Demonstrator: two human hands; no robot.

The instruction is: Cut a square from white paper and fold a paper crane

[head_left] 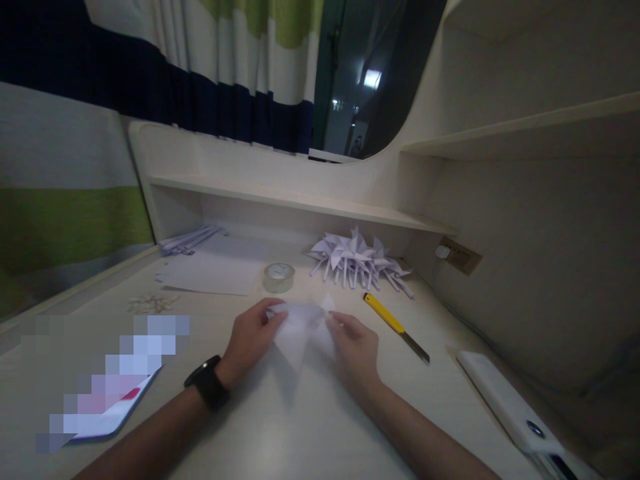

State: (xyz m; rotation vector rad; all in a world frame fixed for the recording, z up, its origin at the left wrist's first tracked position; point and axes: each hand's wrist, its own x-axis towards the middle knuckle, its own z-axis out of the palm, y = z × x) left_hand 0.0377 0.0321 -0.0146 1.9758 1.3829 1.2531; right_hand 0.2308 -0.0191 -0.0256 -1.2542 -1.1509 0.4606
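Observation:
A folded piece of white paper (297, 330) is held up over the desk between my two hands, its lower point hanging down and its right part blurred. My left hand (253, 337), with a black watch at the wrist, pinches the paper's left corner between thumb and fingers. At the right side, my right hand (356, 347) has its fingertips closed on the paper. A roll of clear tape (279, 277) lies just beyond the paper. To the right of my right hand rests a yellow utility knife (385, 313) with its blade extended.
Paper pinwheels (353, 253) are heaped at the back right. White sheets (215, 267) and rolled paper sticks (193, 240) lie at the back left, near small pale bits (153, 304). A phone-like device (107, 423), partly pixelated, is at left; a white device (510, 400) at right.

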